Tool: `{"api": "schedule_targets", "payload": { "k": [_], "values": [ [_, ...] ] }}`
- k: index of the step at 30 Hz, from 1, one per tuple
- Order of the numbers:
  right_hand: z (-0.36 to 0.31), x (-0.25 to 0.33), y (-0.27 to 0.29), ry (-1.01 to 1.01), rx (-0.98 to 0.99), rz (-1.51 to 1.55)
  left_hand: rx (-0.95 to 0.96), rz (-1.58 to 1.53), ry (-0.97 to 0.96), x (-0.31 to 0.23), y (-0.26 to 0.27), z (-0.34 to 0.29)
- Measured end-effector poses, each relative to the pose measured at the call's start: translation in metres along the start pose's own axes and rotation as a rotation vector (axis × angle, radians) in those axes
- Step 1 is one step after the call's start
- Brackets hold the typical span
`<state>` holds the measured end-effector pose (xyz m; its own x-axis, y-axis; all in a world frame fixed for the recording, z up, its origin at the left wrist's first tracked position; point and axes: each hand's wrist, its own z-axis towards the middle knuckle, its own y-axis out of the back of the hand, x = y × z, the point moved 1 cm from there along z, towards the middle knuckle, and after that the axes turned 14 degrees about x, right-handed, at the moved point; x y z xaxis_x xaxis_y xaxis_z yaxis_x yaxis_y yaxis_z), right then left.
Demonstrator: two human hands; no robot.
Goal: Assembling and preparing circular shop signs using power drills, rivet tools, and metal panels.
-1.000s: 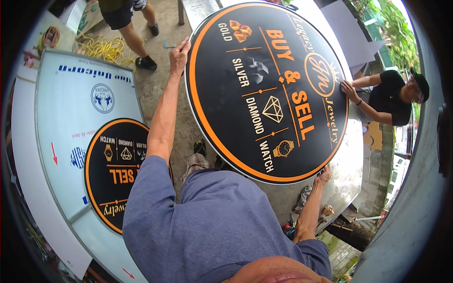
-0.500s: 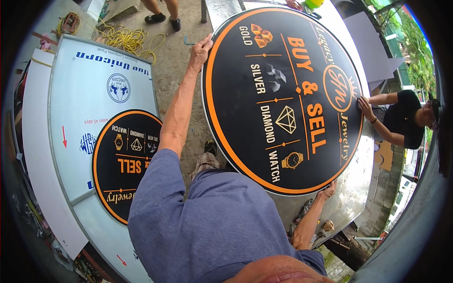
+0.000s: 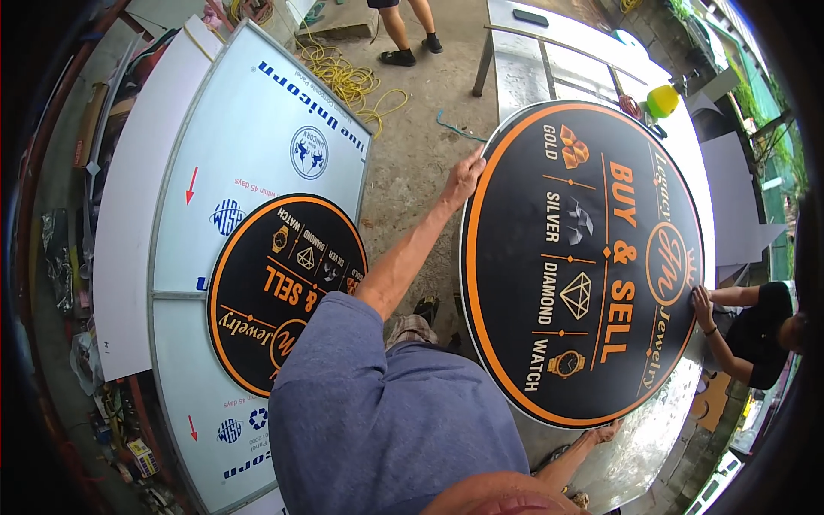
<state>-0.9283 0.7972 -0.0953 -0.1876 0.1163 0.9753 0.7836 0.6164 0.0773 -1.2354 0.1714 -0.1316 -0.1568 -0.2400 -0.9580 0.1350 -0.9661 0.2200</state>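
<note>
A large round black sign [image 3: 592,292] with an orange ring and orange and white lettering lies face up over the metal-topped table [image 3: 519,73]. My left hand [image 3: 464,176] is closed on its left edge, with the arm stretched out. At the near edge, my right hand [image 3: 606,432] grips the rim from below, its fingers partly hidden by the sign. Across from me, a co-worker's hands [image 3: 702,309] touch the sign's far right edge.
A second, smaller-looking round black sign [image 3: 249,292] lies on a pale blue panel [image 3: 184,257] at my left. Yellow cord [image 3: 343,81] is heaped on the ground. On the table are a phone [image 3: 530,17] and a yellow-green object [image 3: 663,100]. Another person's legs [image 3: 403,30] stand beyond.
My view has shifted, so the sign, table and panel all appear farther right and mostly lower. Both my hands remain on the sign, and the co-worker's hands stay at its far edge.
</note>
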Motion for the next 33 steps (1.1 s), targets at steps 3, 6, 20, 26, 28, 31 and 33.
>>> {"api": "schedule_targets", "payload": {
  "k": [3, 6, 20, 26, 28, 31, 33],
  "values": [
    [0.027, -0.041, 0.062, 0.248, 0.077, -0.485, 0.135, -0.218, 0.210, -0.016, -0.018, -0.029],
    [0.029, -0.042, 0.054, 0.141, 0.105, -0.216, 0.077, -0.151, 0.184, -0.042, -0.017, -0.063],
    [0.020, -0.027, 0.024, 0.129, 0.109, -0.212, -0.136, 0.012, 0.075, -0.039, -0.031, -0.111],
    [0.047, -0.065, 0.066, 0.423, 0.122, -0.773, -0.159, 0.040, 0.080, -0.054, -0.014, -0.128],
    [0.049, -0.068, 0.065, 0.384, 0.094, -0.511, -0.132, 0.021, 0.106, -0.070, 0.002, -0.143],
    [0.056, -0.066, 0.064, 0.399, 0.060, -0.500, -0.051, -0.010, 0.200, -0.077, 0.020, -0.166],
    [0.057, -0.069, 0.066, 0.460, 0.005, -0.762, -0.044, -0.054, 0.172, -0.070, 0.018, -0.181]
  ]
}}
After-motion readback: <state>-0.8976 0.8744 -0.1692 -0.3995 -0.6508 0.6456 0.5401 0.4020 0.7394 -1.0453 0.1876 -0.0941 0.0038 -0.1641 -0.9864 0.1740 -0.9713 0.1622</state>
